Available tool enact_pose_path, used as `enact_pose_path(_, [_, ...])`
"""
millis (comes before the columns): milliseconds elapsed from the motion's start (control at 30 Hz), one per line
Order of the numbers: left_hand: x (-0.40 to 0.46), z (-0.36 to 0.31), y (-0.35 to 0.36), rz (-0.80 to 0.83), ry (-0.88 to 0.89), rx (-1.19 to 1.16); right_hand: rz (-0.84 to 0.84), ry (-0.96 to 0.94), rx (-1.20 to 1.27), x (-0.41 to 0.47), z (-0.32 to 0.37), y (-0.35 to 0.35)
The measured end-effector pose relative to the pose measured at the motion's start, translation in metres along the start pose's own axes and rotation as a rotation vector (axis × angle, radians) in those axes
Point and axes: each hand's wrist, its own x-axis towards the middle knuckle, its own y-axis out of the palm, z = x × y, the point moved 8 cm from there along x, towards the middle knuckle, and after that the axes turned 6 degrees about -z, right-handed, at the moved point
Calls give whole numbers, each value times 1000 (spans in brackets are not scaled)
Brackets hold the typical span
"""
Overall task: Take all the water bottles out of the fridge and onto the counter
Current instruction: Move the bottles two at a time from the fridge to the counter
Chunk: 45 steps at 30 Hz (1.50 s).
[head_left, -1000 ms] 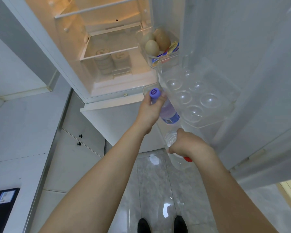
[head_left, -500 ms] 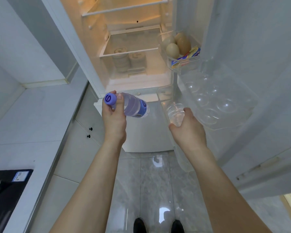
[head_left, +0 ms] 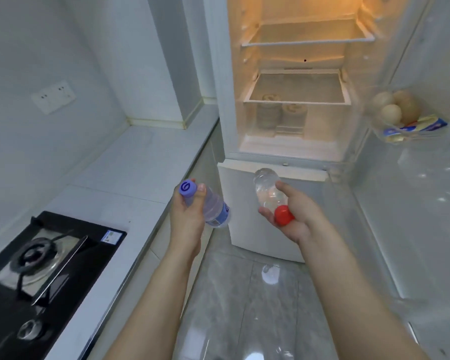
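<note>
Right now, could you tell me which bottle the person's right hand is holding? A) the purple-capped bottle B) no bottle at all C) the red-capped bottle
C: the right hand grips the red-capped bottle, cap towards the palm, while the left hand holds the purple-capped bottle.

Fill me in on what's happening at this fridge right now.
A person stands at the open fridge with a water bottle in each hand. The left hand grips the purple-capped bottle; the right hand holds the red-capped bottle. Both bottles are out of the fridge, tilted in the air, not yet on the counter to the left. Eggs sit in the door shelf.
</note>
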Motion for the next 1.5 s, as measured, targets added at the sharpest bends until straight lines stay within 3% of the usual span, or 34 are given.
enact_pose_path(167, [27,-15,-69,-99,6,71,178,370,325,-9,-50,82])
enact_pose_path(400, [34,-25,-149,-204,-8,63,131,606,470,-17,-118,159])
enact_pose_path(667, [11,-25,-225,-428,-41,59,66,622,339,1,-171,202])
enact_pose_path(967, [-85,-32,-315,-827,-51,94,93,728,46,-37,-266,234])
enact_pose_path(1167, [-178,-29,-386,-1081,-65,66,88,846,-175,-117,-346,237])
enact_pose_path(1300, [-232,-33,-429,-1187,-55,74,174,844,-263,-170,-395,242])
enact_pose_path(1500, [-322,-37,-510,-1333,-84,102,129,970,-341,-265,-482,229])
